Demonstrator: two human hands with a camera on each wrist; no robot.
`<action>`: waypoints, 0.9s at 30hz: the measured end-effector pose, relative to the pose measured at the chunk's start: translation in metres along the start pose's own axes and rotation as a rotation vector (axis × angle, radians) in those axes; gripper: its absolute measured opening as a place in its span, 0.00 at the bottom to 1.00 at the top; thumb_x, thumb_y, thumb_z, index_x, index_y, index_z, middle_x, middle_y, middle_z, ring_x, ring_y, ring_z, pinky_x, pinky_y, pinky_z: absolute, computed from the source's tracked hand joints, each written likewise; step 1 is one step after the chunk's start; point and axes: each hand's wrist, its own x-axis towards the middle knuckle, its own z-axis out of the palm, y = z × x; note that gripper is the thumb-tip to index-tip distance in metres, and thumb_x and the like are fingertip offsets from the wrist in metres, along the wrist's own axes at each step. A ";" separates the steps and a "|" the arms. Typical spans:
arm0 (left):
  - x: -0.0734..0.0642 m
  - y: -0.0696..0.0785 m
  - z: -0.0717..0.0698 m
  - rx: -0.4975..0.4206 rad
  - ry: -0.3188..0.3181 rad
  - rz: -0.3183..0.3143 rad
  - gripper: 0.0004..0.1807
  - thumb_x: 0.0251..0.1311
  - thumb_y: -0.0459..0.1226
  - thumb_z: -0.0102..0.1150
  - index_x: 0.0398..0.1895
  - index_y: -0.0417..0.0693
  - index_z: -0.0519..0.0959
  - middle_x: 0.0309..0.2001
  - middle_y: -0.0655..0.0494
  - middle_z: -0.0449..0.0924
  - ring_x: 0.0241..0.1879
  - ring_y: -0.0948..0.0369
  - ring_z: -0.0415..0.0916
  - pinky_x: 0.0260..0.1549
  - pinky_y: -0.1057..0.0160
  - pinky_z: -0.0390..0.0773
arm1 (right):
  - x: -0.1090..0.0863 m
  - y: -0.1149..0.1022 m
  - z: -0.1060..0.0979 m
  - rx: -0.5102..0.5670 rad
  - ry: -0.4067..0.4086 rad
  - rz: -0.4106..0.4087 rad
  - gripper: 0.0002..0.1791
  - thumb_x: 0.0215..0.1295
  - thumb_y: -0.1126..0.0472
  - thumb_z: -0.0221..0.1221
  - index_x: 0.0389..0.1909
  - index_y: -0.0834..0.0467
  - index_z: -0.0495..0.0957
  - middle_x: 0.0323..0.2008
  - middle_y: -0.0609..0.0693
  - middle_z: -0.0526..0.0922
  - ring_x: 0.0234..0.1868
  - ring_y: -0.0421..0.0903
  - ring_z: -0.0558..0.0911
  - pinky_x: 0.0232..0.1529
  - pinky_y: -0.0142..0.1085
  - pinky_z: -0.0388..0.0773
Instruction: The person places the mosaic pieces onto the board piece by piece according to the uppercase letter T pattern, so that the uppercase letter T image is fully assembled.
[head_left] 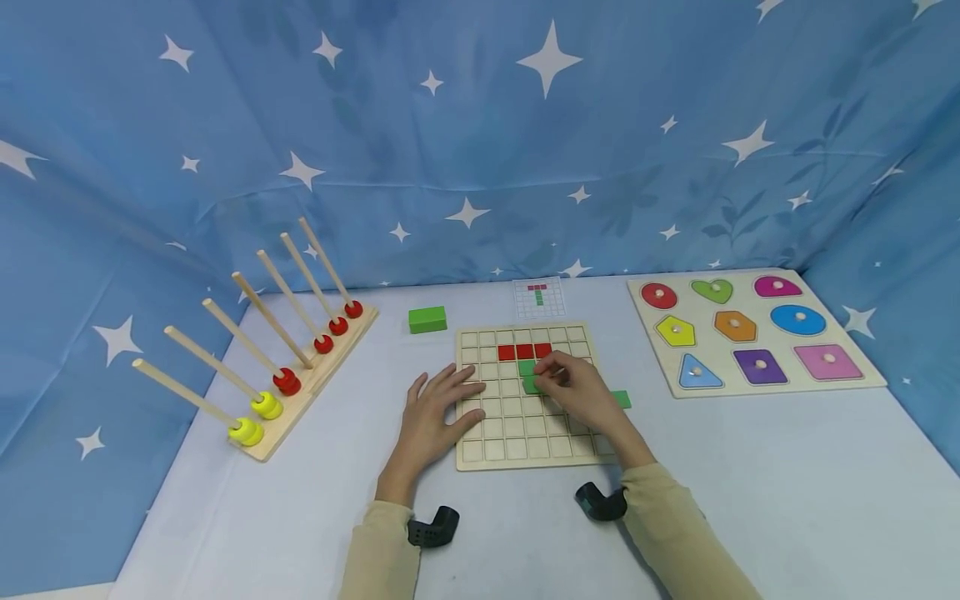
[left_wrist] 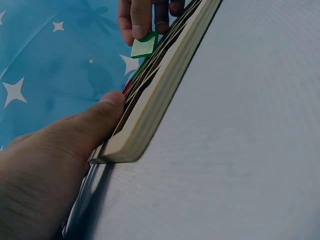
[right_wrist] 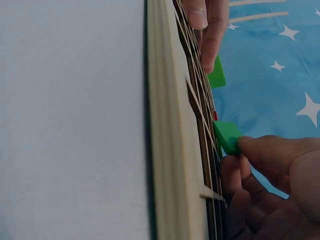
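Observation:
A wooden grid board [head_left: 495, 429] lies flat on the table. My left hand [head_left: 438, 417] rests on its left edge with fingers spread, the thumb showing in the left wrist view. Over the middle of the board, my right hand [head_left: 577, 392] pinches a green square tile [right_wrist: 228, 137] between thumb and fingers; the tile is tilted just above the grid. Beyond it, a green tile [head_left: 527, 367] sits in a square below a row of three red tiles [head_left: 525, 352]. Another green piece [head_left: 622, 399] lies at the board's right edge, partly hidden by my right hand.
Behind the board lies a pattern card [head_left: 538, 297] with a red and green T. A green block [head_left: 427, 320] is at the back left. A peg stand with rings [head_left: 326, 379] stands at left, a shape puzzle [head_left: 761, 333] at right. A starry blue curtain [head_left: 480, 150] hangs behind.

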 end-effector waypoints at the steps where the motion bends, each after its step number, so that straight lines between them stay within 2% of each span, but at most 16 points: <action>1: 0.000 0.000 0.000 0.002 -0.001 -0.002 0.22 0.57 0.52 0.61 0.55 0.62 0.78 0.66 0.60 0.69 0.70 0.55 0.59 0.69 0.42 0.45 | 0.000 0.000 0.001 -0.009 -0.003 0.001 0.06 0.63 0.63 0.60 0.40 0.57 0.77 0.34 0.49 0.81 0.34 0.42 0.78 0.40 0.34 0.76; 8: 0.000 0.001 -0.001 -0.001 -0.011 -0.010 0.22 0.57 0.52 0.61 0.55 0.62 0.78 0.66 0.61 0.69 0.70 0.56 0.58 0.69 0.42 0.45 | 0.001 -0.003 0.004 -0.093 -0.005 0.013 0.05 0.63 0.63 0.59 0.39 0.57 0.78 0.31 0.48 0.79 0.30 0.41 0.75 0.35 0.31 0.74; 22: 0.002 0.000 0.000 -0.013 -0.029 -0.037 0.22 0.57 0.52 0.61 0.55 0.62 0.78 0.66 0.62 0.69 0.71 0.57 0.57 0.70 0.44 0.43 | -0.003 -0.007 0.007 -0.171 0.014 0.006 0.09 0.61 0.63 0.60 0.42 0.57 0.79 0.33 0.48 0.77 0.31 0.41 0.73 0.35 0.33 0.72; 27: 0.001 0.000 0.000 -0.008 -0.025 -0.039 0.22 0.57 0.52 0.62 0.55 0.62 0.78 0.66 0.62 0.68 0.71 0.57 0.57 0.69 0.44 0.44 | -0.007 -0.004 -0.004 -0.138 -0.050 -0.065 0.12 0.63 0.61 0.60 0.47 0.56 0.78 0.38 0.47 0.78 0.35 0.40 0.76 0.38 0.33 0.76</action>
